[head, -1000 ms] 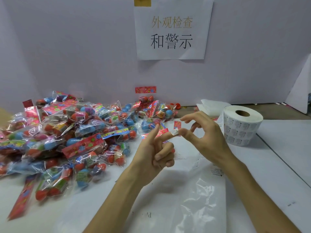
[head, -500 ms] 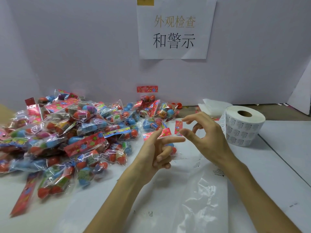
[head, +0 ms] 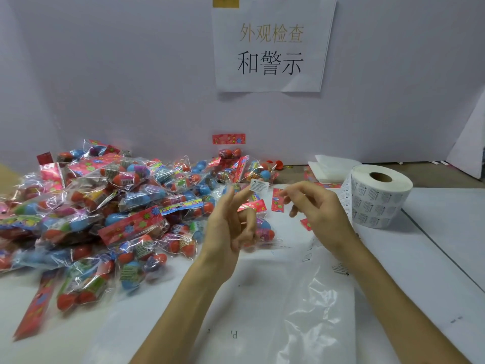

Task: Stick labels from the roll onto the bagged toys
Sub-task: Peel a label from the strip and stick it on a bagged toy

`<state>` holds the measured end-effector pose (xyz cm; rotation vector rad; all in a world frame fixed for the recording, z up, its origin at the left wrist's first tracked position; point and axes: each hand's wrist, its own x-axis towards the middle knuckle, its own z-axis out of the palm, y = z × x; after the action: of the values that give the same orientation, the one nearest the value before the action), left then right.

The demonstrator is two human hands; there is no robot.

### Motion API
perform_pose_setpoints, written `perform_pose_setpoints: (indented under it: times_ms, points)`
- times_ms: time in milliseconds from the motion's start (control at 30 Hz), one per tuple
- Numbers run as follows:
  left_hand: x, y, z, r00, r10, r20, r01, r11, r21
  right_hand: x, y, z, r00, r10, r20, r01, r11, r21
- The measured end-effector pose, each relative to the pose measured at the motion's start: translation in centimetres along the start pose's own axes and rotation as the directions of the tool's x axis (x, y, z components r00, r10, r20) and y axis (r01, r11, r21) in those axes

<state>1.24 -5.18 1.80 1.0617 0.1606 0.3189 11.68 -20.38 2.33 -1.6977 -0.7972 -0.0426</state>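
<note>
From the head camera, the left hand [head: 231, 224] is raised above the middle of the worktop [head: 433, 258]. Its index finger and thumb are stretched upward, and the other fingers are curled to the palm. A small white label [head: 259, 185] sits on the tip of the index finger; it seems to stick there, not to be pinched. The right hand [head: 320, 208] is just beside it, apart from the label, with the fingers loosely bent and a little blurred. It holds nothing that I can see.

The roll of labels [head: 380, 198] stands on its flat side near the far edge of the worktop, right of the right hand, and a strip of labels hangs down at its left side. The pile of bagged toys [head: 105, 206] covers the left part of the worktop up to the far edge. One bagged toy [head: 263, 229] lies alone just behind the left hand. A clear plastic bag [head: 301, 311] lies flat at the near edge, between the two forearms. A paper sign [head: 273, 46] hangs on the wall behind.
</note>
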Motion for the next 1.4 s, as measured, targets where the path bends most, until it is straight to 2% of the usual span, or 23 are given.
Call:
perform_pose_setpoints:
  times_ms: [67, 133, 267, 400, 433, 500, 600, 767, 967, 1100, 1267, 1400]
  points:
    - [-0.4, -0.1, 0.6, 0.999, 0.038, 0.027, -0.041, 0.990, 0.137, 0.0, -0.7, 0.4, 0.996, 0.088, 0.021, -0.090, 0.980, 0.177]
    - [-0.8, -0.1, 1.2, 0.997, 0.037, 0.072, -0.051, 0.976, 0.214, -0.2, -1.0, 0.9, 0.992, 0.121, 0.026, -0.123, 0.965, 0.232]
    - [-1.0, -0.1, 1.5, 0.996, 0.014, 0.092, -0.040, 0.955, 0.295, -0.4, -0.9, 1.3, 0.987, 0.158, -0.008, -0.151, 0.961, 0.233]
    - [-0.6, -0.5, 1.3, 0.999, 0.013, 0.040, -0.027, 0.933, 0.359, -0.4, -0.7, 1.1, 0.994, 0.098, -0.041, -0.089, 0.980, 0.180]
    - [-0.3, -0.7, 1.2, 0.999, 0.035, -0.005, -0.031, 0.924, 0.382, -0.4, -0.5, 1.1, 0.996, 0.061, -0.071, -0.052, 0.991, 0.122]
    - [0.3, -1.0, 0.7, 0.991, 0.091, -0.094, -0.043, 0.903, 0.428, -0.6, -0.2, 1.1, 0.991, -0.069, -0.117, 0.056, 0.993, -0.105]
    - [0.6, -0.9, -0.1, 0.979, 0.155, -0.135, -0.077, 0.885, 0.460, -0.7, 0.1, 0.7, 0.962, -0.264, -0.061, 0.219, 0.890, -0.399]
    - [0.2, -1.1, 0.5, 0.981, 0.185, -0.055, -0.134, 0.856, 0.499, -0.6, 0.3, 0.4, 0.941, -0.332, 0.055, 0.315, 0.809, -0.497]
    - [0.1, -1.2, 0.5, 0.986, 0.159, -0.046, -0.122, 0.886, 0.447, -0.6, 0.2, 0.6, 0.950, -0.306, 0.066, 0.300, 0.829, -0.473]
    - [0.2, -1.2, 0.4, 0.986, 0.159, -0.042, -0.131, 0.912, 0.390, -0.6, 0.5, 0.6, 0.973, -0.225, 0.045, 0.220, 0.860, -0.460]
    - [0.5, -1.4, 0.3, 0.988, 0.146, -0.050, -0.117, 0.920, 0.375, -0.7, 0.5, 1.0, 0.982, -0.168, 0.091, 0.191, 0.846, -0.498]
    - [0.5, -1.4, 0.1, 0.992, 0.122, -0.029, -0.106, 0.940, 0.326, -0.6, 0.7, 1.2, 0.993, -0.040, 0.113, 0.094, 0.840, -0.535]
